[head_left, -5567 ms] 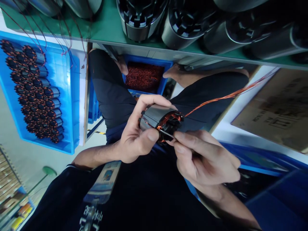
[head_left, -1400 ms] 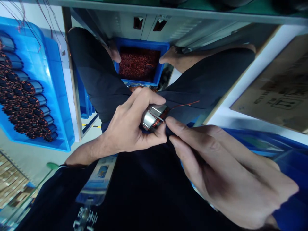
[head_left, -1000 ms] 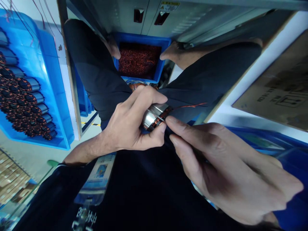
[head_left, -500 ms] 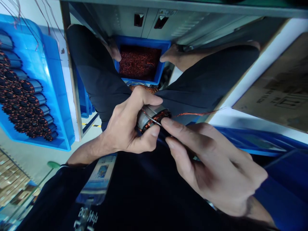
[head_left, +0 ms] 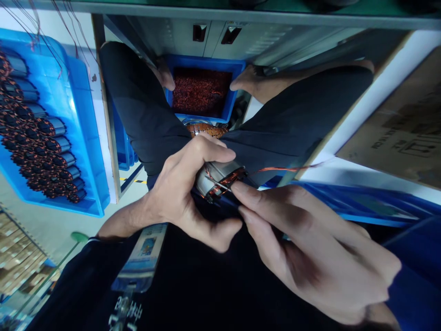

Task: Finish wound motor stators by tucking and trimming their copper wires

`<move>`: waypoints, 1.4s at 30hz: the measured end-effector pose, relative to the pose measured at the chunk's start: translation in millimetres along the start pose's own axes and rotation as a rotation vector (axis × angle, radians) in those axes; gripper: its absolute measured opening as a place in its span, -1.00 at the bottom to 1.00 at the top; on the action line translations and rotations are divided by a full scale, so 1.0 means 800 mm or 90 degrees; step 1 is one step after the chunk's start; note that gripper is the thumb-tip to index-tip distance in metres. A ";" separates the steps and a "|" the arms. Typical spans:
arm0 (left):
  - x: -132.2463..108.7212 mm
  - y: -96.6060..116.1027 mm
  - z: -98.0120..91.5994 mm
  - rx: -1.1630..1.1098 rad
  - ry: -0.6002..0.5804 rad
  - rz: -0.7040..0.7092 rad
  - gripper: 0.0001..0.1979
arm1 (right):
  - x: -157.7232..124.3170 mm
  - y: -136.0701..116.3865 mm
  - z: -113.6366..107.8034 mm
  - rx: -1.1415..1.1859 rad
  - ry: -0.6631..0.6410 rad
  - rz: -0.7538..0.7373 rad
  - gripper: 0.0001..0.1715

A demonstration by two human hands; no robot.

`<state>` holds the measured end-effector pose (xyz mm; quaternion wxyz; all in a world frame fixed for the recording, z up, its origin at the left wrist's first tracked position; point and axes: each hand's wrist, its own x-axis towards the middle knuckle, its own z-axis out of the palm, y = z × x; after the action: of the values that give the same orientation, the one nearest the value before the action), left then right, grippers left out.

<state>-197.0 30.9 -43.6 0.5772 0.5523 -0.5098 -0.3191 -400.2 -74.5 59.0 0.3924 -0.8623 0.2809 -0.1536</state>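
Observation:
My left hand (head_left: 193,184) holds a motor stator (head_left: 215,178), a grey metal cylinder with copper windings at its end. The thumb stands away from the stator, while the fingers keep hold of its upper side. At the wound end, my right hand (head_left: 303,239) has its index finger and thumb close together by a thin dark strand or tool tip (head_left: 222,185) that lies across the rim; what exactly sits between these fingers is hidden. Copper wires (head_left: 279,168) run out to the right from behind the stator.
On the left, a blue tray (head_left: 77,115) holds several wound stators (head_left: 55,145). Between the feet is a blue bin (head_left: 237,69) full of copper wire scraps (head_left: 200,92). A cardboard box (head_left: 406,119) lies at the right. A bench edge (head_left: 220,18) crosses the top.
My left thumb has swung down off the stator, and the wound end is more exposed. My right hand has shifted slightly down and right. The whole view has moved a little.

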 end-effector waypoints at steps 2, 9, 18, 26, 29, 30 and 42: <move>0.002 0.002 -0.001 -0.011 0.012 0.043 -0.24 | -0.003 -0.001 -0.006 -0.016 -0.018 -0.002 -0.46; 0.001 0.022 0.002 0.049 -0.074 -0.144 -0.37 | -0.006 -0.004 -0.012 -0.045 -0.034 -0.007 -0.48; -0.005 0.019 0.004 0.067 -0.055 -0.147 -0.38 | 0.000 -0.006 -0.016 -0.061 -0.044 -0.033 -0.50; -0.010 -0.006 0.000 0.031 -0.022 0.028 -0.45 | -0.001 -0.003 -0.010 -0.051 -0.052 -0.018 -0.63; -0.006 -0.009 0.006 0.035 0.032 0.077 -0.55 | -0.005 -0.003 -0.009 -0.040 -0.058 -0.037 -0.62; -0.004 -0.008 0.008 0.037 0.051 0.097 -0.55 | -0.006 -0.003 -0.009 -0.041 -0.059 -0.036 -0.59; 0.001 0.011 -0.001 0.165 0.027 0.098 -0.61 | -0.003 -0.006 -0.005 -0.035 -0.030 -0.035 -0.43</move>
<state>-197.8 32.3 -35.1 0.5347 0.5880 -0.5753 -0.1934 -402.7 -73.0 65.2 0.3705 -0.8836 0.2517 -0.1362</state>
